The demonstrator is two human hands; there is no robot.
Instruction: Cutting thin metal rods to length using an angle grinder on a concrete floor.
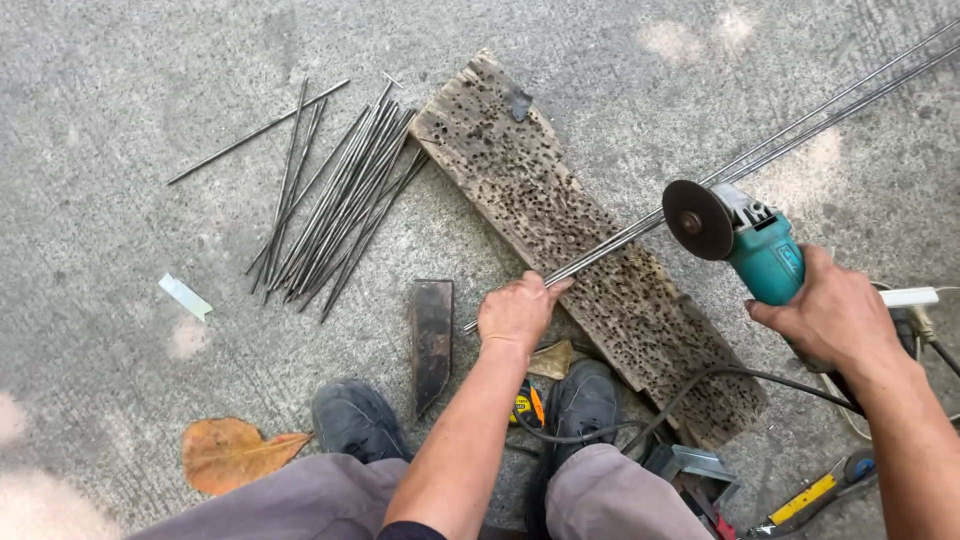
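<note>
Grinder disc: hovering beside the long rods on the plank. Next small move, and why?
Probably lower the angle grinder so its disc meets the long rods over the wooden plank. The left hand pins the rod ends on the plank, the right hand holds the grinder beside them, and a pile of short cut rods lies to the left.

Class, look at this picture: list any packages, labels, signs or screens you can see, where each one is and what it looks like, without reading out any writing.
Label: small pale patch on the teal grinder body, just ahead of the right hand.
Paper strip: on the concrete left of the cut rods, narrow, white and pale green; possibly a tag.
No packages, signs or screens show.
</note>
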